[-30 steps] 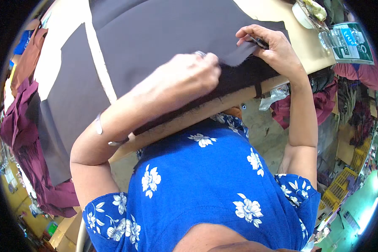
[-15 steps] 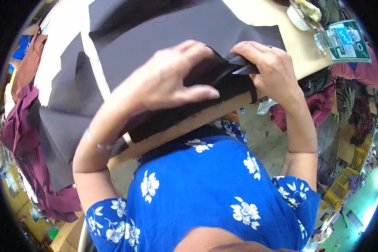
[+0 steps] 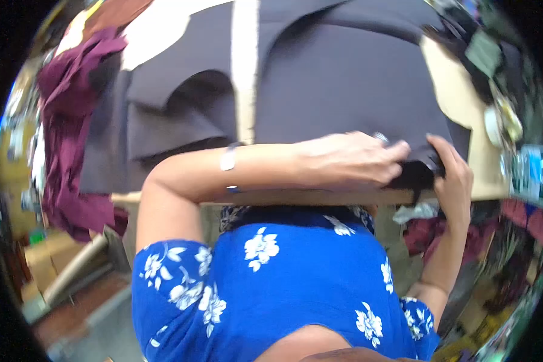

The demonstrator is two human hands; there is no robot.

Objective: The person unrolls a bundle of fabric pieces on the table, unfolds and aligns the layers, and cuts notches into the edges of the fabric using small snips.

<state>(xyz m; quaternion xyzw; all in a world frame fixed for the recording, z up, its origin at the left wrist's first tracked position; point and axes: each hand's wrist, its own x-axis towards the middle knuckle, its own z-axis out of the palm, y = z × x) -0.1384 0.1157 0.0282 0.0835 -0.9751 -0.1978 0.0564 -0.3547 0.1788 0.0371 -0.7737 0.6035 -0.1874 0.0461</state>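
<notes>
Dark grey-brown cloth with a black underside lies over the pale table in front of me. My left hand reaches across to the right along the near edge. Its fingers, slightly blurred, are bent in at a turned-up black part of the cloth. My right hand is at the right end of that edge, curled round scissors, of which only a dark bit shows between the fingers. The blades are hidden or too blurred to make out.
A second dark cloth piece lies to the left, beside a pale strip of table. Maroon cloth hangs over the left end. At the right are a white bowl and a clear plastic bottle.
My view has turned, so the table appears more level. My left hand has gone from open above the cloth to bent fingers at its near edge, close to my right hand. The scissor blades no longer show.
</notes>
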